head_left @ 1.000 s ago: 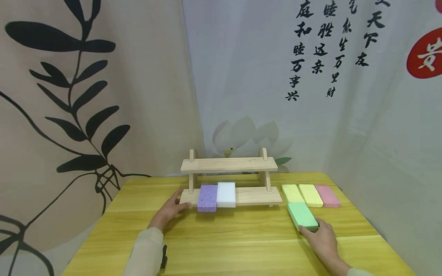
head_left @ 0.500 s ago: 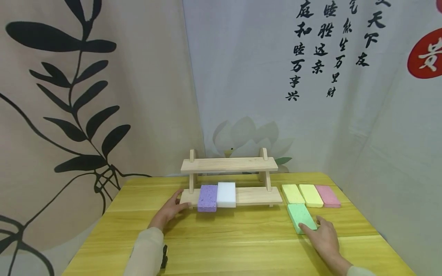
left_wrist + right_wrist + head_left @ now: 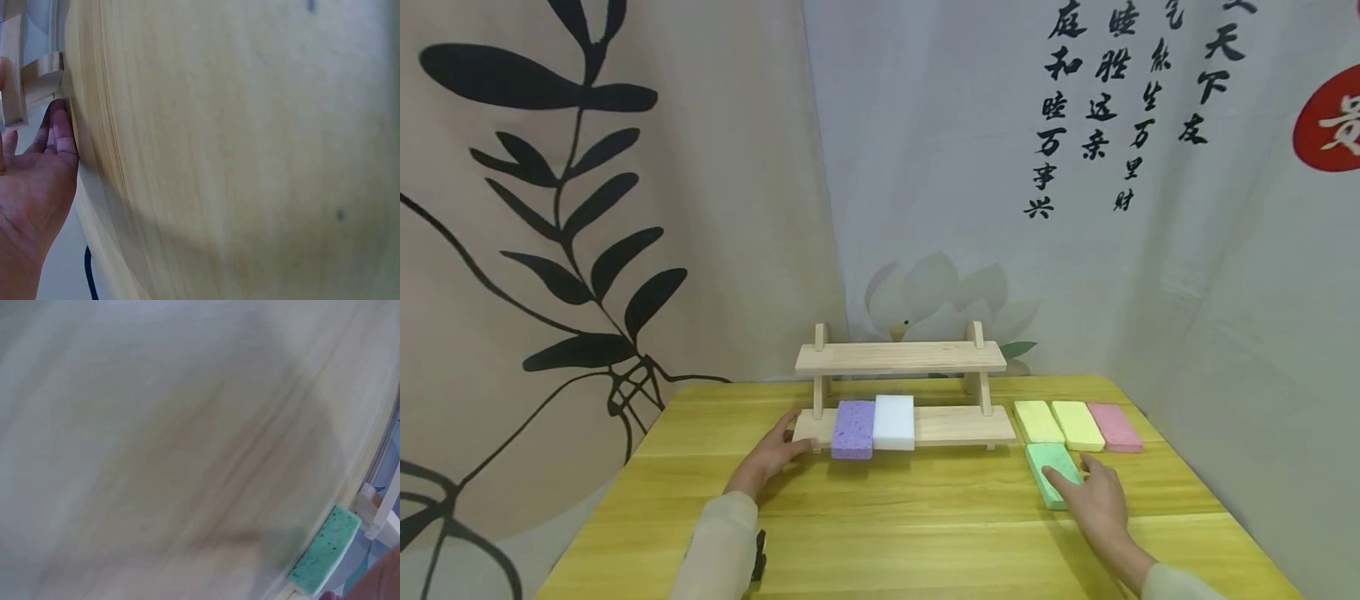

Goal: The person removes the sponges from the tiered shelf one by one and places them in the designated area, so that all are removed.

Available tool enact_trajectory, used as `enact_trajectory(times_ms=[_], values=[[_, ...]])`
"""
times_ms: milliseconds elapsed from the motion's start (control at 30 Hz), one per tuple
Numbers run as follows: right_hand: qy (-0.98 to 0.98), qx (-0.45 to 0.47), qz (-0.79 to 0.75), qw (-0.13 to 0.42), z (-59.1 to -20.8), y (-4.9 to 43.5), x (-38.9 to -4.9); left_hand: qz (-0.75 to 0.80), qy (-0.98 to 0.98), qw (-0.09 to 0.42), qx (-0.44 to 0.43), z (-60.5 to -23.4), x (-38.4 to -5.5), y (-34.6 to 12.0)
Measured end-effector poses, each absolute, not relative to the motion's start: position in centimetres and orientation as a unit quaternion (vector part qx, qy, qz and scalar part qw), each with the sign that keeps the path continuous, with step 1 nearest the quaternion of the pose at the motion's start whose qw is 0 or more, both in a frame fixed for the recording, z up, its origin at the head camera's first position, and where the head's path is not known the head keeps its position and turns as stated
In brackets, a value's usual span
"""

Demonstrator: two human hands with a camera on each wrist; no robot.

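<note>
A two-tier wooden shelf (image 3: 901, 357) stands on the table. At the left end of its lower board my left hand (image 3: 769, 457) grips the wood, thumb by the front edge and fingers farther back; part of this left hand (image 3: 37, 181) shows beside the shelf foot (image 3: 44, 75) in the left wrist view. My right hand (image 3: 1097, 498) hovers with thumb and fingers apart by a green sponge (image 3: 1051, 479), which lies flat on the table. On the lower board sit a purple sponge (image 3: 853, 433) and a white sponge (image 3: 894, 423), side by side.
Right of the shelf, two pale yellow sponges (image 3: 1039, 422) and a pink sponge (image 3: 1116, 427) lie in a row behind the green one. Printed cloth hangs behind the wooden table (image 3: 880, 533) and along its right side.
The green sponge was tilted in my right hand and now lies flat. That hand has let go and shifted slightly forward over it. My left hand stays on the shelf.
</note>
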State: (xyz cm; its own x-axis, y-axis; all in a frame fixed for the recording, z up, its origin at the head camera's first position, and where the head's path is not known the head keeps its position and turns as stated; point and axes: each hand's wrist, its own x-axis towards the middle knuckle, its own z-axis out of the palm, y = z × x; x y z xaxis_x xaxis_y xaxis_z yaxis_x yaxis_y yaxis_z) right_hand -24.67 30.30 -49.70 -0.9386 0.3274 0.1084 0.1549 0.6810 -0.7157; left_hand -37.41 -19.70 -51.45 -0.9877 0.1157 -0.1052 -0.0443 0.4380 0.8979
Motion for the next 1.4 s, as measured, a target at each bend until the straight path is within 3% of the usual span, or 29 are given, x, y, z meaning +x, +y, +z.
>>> enact_trajectory(times_ms=[1400], values=[[-0.841, -0.11, 0.517, 0.116, -47.1, 19.1, -29.0, 0.521, 0.849, 0.081, 0.013, -51.2, -37.1, -19.9]])
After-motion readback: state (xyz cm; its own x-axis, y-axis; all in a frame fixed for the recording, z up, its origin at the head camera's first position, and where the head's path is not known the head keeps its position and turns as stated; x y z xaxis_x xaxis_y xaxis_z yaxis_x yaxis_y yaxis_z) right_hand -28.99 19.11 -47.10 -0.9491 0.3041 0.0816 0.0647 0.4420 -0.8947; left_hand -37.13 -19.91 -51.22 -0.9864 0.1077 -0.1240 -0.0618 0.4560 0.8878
